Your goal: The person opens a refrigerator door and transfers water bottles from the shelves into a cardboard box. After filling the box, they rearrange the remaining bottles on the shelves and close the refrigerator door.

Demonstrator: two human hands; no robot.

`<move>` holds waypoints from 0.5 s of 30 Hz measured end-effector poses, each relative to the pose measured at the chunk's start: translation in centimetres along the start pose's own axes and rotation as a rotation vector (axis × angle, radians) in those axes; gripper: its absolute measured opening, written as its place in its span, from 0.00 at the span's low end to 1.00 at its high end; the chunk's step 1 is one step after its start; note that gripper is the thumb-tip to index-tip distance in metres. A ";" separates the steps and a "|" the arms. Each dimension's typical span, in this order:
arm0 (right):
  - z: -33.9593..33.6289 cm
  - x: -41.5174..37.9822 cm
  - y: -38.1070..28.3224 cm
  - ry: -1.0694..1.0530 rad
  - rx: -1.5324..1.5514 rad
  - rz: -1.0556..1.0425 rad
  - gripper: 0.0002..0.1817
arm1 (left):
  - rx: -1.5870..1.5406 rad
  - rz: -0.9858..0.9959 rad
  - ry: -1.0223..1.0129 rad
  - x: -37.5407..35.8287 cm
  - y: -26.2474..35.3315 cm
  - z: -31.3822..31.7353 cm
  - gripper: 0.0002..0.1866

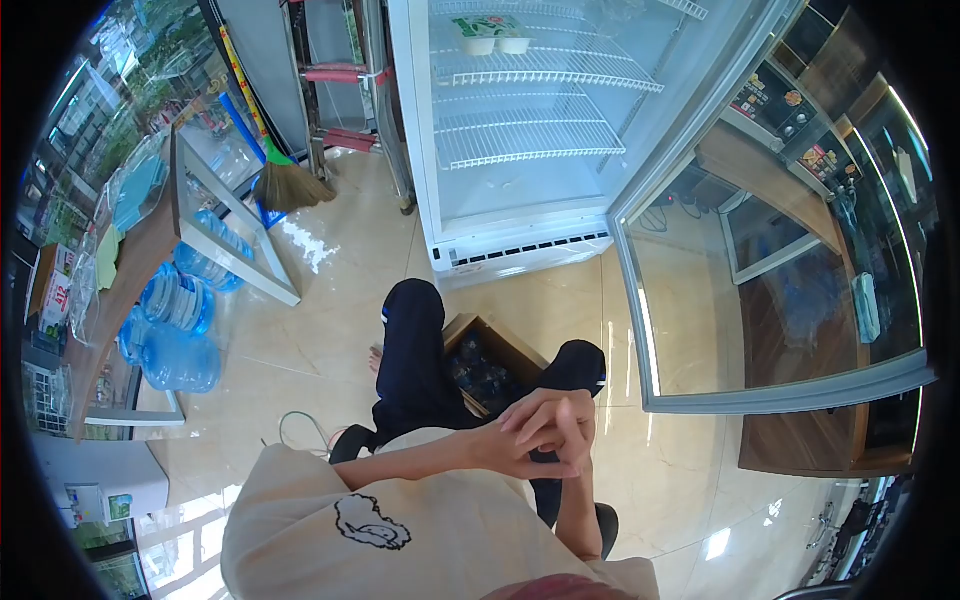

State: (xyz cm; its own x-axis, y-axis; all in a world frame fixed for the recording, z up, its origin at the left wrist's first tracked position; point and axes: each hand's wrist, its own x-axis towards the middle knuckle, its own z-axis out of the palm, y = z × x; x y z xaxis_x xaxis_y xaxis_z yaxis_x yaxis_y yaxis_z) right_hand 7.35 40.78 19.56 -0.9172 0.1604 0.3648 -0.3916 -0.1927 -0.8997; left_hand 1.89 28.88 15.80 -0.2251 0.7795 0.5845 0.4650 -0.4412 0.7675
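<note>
While we are facing an open refrigerator [530, 258] with our knees bent, our left hand [515, 452] and our right hand [555, 410] are meeting above the lap, just beside the right knee as we are looking down. The fingers of both hands are folding together and clasping one another – the right hand is lying over the left, though we cannot tell exactly how every finger is crossing. We are not able to tell whether the hands are touching the dark trousers [415, 335] below them.

An open box [518, 350] is sitting on the tiled floor [350, 240] between our legs, below and near the clasped hands, and the knees are partly hiding it. It is holding dark, glossy contents [482, 372], too small for us to make out.

Ahead of us, the refrigerator is showing white wire shelves [540, 140], and a small pack of white cups [490, 40] with a green-and-red printed top is resting on an upper one. Its glass door [780, 402] is standing wide open to the right, in front of a wooden cabinet [800, 440].

To the left, a straw broom [290, 187] is standing beside a stepladder [345, 74] with red steps – and large water bottles [180, 358] are clustering under a wooden counter [125, 285]. Nearer us, a green cable [283, 425] is looping across the floor.
</note>
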 end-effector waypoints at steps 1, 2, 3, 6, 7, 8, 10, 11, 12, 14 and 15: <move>0.4 -0.1 -0.6 0.018 -0.009 0.021 0.34 | -0.026 -0.014 -0.017 -0.5 0.3 0.5 0.19; 0.8 -0.2 -1.1 0.037 -0.019 0.040 0.31 | -0.053 -0.028 -0.036 -0.7 0.7 0.6 0.20; 1.1 -0.3 -1.4 0.032 -0.007 -0.028 0.28 | -0.109 -0.048 -0.082 -0.7 1.1 0.5 0.21; 2.2 -0.7 -2.5 0.052 -0.014 -0.177 0.19 | -0.177 -0.131 -0.385 0.2 3.2 -0.9 0.26; 2.3 -0.9 -2.9 0.051 -0.038 -0.191 0.19 | -0.206 -0.098 -0.387 0.7 3.5 -1.2 0.25; 2.4 -1.1 -3.2 0.050 -0.061 -0.204 0.18 | -0.236 -0.067 -0.387 0.9 3.8 -1.4 0.24; 2.6 -1.6 -3.5 0.055 -0.100 -0.194 0.17 | -0.268 -0.059 -0.373 0.7 3.9 -1.2 0.22; 2.6 -1.7 -3.5 0.041 -0.111 -0.201 0.17 | -0.268 -0.082 -0.362 0.3 3.7 -1.0 0.22; 2.5 -1.8 -3.4 0.027 -0.120 -0.209 0.16 | -0.291 -0.101 -0.357 -0.2 3.4 -0.7 0.21; 2.6 -2.0 -3.2 0.029 -0.126 -0.220 0.16 | -0.360 -0.132 -0.354 -1.2 2.6 0.1 0.18; 2.6 -2.0 -3.1 0.042 -0.123 -0.225 0.16 | -0.404 -0.142 -0.355 -1.7 2.0 0.6 0.17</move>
State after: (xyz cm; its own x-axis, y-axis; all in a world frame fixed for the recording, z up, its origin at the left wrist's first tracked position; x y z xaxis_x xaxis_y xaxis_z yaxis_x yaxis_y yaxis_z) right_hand 10.18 38.53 22.27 -0.8028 0.2267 0.5515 -0.5714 -0.0283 -0.8202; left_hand 3.73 27.00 16.18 0.0736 0.9149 0.3969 0.0706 -0.4017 0.9130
